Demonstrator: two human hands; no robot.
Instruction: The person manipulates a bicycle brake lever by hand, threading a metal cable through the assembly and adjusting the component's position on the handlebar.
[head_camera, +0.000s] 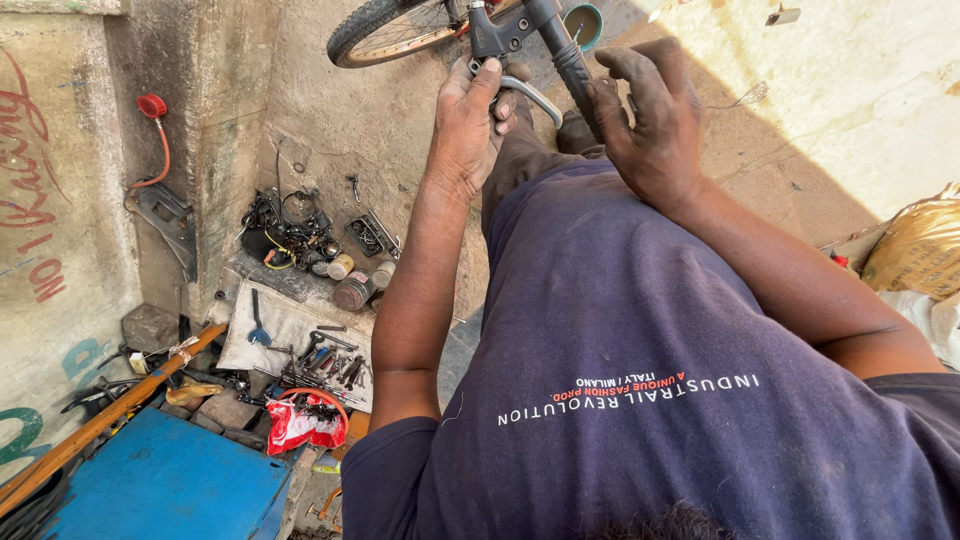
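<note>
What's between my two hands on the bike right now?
In the head view, the silver brake lever and black handlebar lie between the left hand and right hand.

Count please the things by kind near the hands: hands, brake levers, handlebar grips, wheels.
Hands: 2, left hand and right hand
Brake lever: 1
Handlebar grip: 1
Wheel: 1
Total: 5

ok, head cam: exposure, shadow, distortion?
Head view: harsh sun blows out the wall upper right; left hand, right hand and brake lever sit in shade but stay sharp; tools on the cloth are evenly lit; wide-angle bending shows at the edges.
</note>
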